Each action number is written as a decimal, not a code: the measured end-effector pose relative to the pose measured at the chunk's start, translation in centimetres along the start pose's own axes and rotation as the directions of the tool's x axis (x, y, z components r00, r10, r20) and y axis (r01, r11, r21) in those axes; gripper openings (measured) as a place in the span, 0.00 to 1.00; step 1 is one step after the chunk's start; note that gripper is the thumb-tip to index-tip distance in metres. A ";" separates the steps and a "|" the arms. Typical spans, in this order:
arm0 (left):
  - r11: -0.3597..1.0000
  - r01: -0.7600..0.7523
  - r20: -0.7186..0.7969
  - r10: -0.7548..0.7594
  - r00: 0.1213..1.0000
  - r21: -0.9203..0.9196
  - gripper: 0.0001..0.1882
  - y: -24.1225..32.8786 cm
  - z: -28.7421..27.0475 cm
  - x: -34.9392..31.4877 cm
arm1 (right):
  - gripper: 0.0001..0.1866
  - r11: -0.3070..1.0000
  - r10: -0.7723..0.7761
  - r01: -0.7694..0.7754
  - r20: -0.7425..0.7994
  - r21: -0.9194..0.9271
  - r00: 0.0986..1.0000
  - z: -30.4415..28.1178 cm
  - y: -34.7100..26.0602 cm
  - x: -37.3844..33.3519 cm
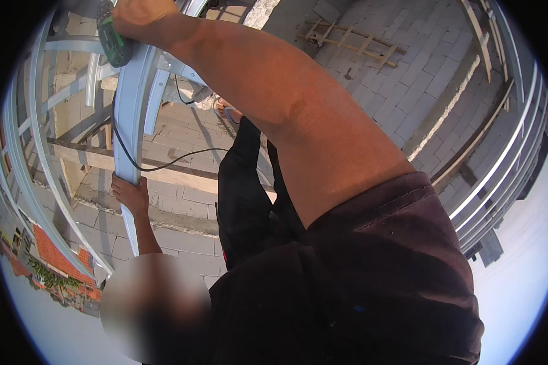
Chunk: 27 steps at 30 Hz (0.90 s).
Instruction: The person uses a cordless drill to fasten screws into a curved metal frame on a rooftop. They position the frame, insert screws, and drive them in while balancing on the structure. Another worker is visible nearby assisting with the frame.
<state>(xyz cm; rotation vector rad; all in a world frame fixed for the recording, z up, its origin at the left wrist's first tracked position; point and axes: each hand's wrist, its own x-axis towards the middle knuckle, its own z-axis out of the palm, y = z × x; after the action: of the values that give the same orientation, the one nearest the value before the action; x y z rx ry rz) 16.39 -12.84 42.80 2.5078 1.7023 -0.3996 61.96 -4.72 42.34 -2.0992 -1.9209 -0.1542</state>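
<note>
At the upper left, my right hand is closed on a green and black power drill, partly cut off by the picture's top edge. The drill lies against the upper part of a long light-blue metal beam. Lower down, my left hand wraps round the same beam, fingers at its left side. A thin black cable hangs in a loop across the beam and runs toward my legs. A blurred patch hides part of my left forearm.
Metal framing curves along the left, with orange roof tiles far below. A wooden plank crosses behind the beam. Pale block surfaces lie below, with a wooden ladder-like frame. More metal rails line the right.
</note>
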 end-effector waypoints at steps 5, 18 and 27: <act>0.993 0.097 0.018 -0.096 0.995 -0.066 0.50 1.4 -0.9 -0.1 | 0.15 0.990 -0.036 0.047 0.085 -0.130 0.996 -1.2 0.2 0.2; 0.991 0.136 -0.045 -0.136 0.990 -0.012 0.49 1.8 -0.4 -0.4 | 0.15 0.963 -0.153 0.143 -0.027 -0.228 0.988 0.8 1.3 0.7; 0.976 0.214 0.054 -0.211 0.976 -0.038 0.52 1.8 -1.0 0.0 | 0.19 0.968 -0.123 0.117 -0.009 -0.220 0.992 0.0 1.0 1.3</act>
<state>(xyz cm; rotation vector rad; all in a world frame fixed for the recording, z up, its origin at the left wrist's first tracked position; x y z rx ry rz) 18.25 -13.28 43.60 2.2733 1.9445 -0.4308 63.06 -3.60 42.58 -2.1026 -2.1027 -0.4332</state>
